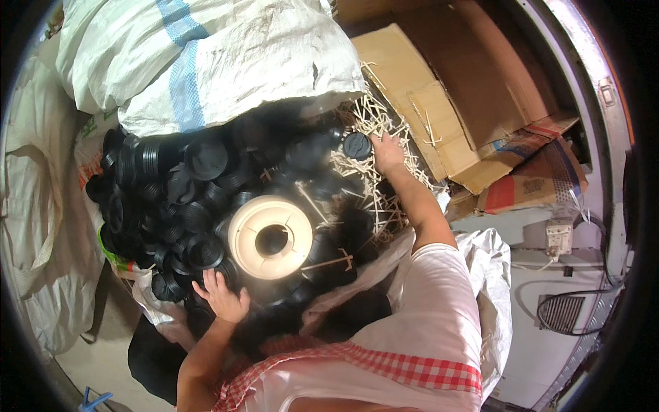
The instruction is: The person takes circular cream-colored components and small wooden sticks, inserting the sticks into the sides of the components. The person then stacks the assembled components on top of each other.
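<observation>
My left hand [223, 300] lies with its fingers spread at the near edge of a heap of ribbed black plastic caps [206, 251]. It grips nothing. At the far right of the heap, my right hand [388, 152] has its fingers curled at the rim of a round black cap [357, 145] and seems to pinch it; part of the grip is hidden. Around that hand lie many thin beige plastic sprue sticks [384, 196]. A cream, ring-shaped plastic part [302, 240] with a hole in its middle rests on the black caps between my hands.
A white woven sack [254, 62] with a blue stripe overhangs the heap's far side. Cardboard boxes [473, 75] stand at the far right. Beside them are a socket box [559, 237] and a black cable [580, 333]. Another pale sack [48, 206] hangs at left.
</observation>
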### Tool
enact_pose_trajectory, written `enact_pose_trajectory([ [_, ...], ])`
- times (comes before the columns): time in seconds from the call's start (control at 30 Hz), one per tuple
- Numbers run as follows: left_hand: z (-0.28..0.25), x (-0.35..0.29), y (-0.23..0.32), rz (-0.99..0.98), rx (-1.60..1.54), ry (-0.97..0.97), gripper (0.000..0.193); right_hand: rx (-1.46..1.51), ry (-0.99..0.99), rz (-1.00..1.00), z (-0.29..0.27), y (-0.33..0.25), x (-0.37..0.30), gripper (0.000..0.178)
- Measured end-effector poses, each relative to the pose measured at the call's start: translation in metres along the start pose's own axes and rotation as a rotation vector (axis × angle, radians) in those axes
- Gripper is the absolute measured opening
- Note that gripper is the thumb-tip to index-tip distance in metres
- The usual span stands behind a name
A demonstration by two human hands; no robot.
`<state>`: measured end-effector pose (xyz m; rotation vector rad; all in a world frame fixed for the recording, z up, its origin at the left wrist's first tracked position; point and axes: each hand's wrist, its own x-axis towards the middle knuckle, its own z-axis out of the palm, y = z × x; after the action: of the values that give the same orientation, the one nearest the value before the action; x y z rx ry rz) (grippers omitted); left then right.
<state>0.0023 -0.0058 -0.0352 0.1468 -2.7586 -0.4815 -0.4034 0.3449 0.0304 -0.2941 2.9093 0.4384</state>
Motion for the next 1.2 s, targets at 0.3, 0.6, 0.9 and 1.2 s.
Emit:
enact_pose_trajectory([
  [0.3, -0.006, 0.005, 0.007, -0.053, 0.001, -0.058, 0.078, -0.106, 0.027, -0.103, -0.084, 0.014, -0.084, 0.051],
  [0.6, -0.018, 0.014, 0.016, -0.117, -0.034, -0.092, 0.076, 0.744, -0.05, -0.275, -0.139, 0.077, -0.13, 0.053],
  [0.9, -0.018, 0.008, 0.013, -0.087, -0.019, -0.035, 0.076, 1.801, -0.126, 0.099, -0.227, 0.146, -0.314, 0.042],
  [1.2, -0.013, 0.011, 0.01, -0.059, 0.153, -0.047, 0.084, 1.093, 0.068, 0.574, -0.225, 0.119, -0.566, 0.041],
])
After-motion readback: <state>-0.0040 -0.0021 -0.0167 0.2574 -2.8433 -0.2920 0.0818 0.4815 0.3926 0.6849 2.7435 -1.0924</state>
